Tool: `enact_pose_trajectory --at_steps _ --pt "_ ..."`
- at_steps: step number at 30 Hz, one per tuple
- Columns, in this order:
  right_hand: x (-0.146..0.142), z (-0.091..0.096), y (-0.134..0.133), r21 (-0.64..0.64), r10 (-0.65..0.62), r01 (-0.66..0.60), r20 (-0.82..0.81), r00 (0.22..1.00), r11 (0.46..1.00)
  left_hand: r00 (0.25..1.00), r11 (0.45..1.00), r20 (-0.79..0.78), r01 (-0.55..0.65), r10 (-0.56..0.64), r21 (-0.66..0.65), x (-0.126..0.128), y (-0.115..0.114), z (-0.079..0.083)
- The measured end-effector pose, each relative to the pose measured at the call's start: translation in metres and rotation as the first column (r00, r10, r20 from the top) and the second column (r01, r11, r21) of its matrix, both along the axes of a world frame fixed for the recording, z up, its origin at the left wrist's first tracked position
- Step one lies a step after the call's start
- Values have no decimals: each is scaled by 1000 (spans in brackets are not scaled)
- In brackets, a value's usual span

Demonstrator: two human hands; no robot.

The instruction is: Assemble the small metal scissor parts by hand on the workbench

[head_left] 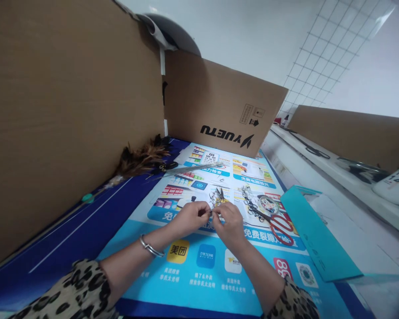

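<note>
My left hand (192, 216) and my right hand (228, 223) meet over a printed blue poster (206, 261) on the table. Both pinch a small yellowish, wiry item (217, 200) between their fingertips; I cannot make out what it is. A silver bangle (150, 246) circles my left wrist, and leopard-print sleeves cover both forearms. Red-handled scissors (279, 225) lie just right of my right hand, beside a pile of small dark rings and metal bits (252, 201).
Cardboard walls stand at the left (69, 110) and back (219, 102). A feather duster (141, 159) lies along the left wall. A long grey feather (199, 168) rests on the poster. A teal folder (314, 232) sits at right.
</note>
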State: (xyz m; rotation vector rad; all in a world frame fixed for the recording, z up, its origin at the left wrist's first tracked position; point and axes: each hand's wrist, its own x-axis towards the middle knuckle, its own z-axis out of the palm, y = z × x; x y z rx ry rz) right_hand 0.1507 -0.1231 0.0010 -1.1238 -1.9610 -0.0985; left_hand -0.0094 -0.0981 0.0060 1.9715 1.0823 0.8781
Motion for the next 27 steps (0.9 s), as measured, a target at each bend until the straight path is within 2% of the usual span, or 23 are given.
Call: enact_pose_trajectory --at_steps 6,11,17,27 --pt "-1 2 0 -84 27 -29 -24 999 996 998 996 -67 -1 7 86 -1 -2 1" --pt "0 2 0 -132 12 -19 -56 998 991 996 995 -84 20 -11 103 -2 -4 6" --pt "0 1 0 -165 17 -31 -85 996 986 996 997 -93 25 -18 79 -1 -1 1" --pt "-9 3 -4 -232 6 -55 -210 978 971 1000 999 22 19 -18 -27 -2 1 3"
